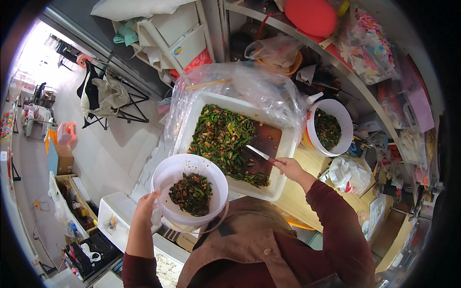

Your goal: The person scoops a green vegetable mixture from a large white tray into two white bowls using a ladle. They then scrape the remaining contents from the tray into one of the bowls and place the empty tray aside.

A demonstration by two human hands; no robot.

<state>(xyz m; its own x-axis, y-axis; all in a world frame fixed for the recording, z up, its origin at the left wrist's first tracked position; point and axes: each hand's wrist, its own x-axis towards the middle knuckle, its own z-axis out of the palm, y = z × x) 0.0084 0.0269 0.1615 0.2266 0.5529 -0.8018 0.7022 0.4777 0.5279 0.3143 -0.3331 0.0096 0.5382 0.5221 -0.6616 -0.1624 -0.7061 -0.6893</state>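
Observation:
My left hand (pixel 147 206) grips the rim of a white plastic bucket (pixel 213 172), which is tilted beside the near left corner of a large white tub (pixel 187 124). Dark green chopped pickled vegetables (pixel 191 194) lie in the bucket, and specks cling to its inner wall. In my right hand (pixel 290 168) is a long metal utensil (pixel 258 152) with a reddish handle, its far end at the edge of the food. Chopped green peppers or similar vegetables (pixel 219 136) fill the tub's left and middle; dark brown liquid (pixel 266 138) shows on its right.
A second white bucket (pixel 345 124) with similar food stands right of the tub on a wooden table (pixel 299 201). Clear plastic sheeting (pixel 245 81) bunches behind the tub. A white plastic bag (pixel 349 174) lies at right. A folding chair (pixel 108 95) stands on the floor at left.

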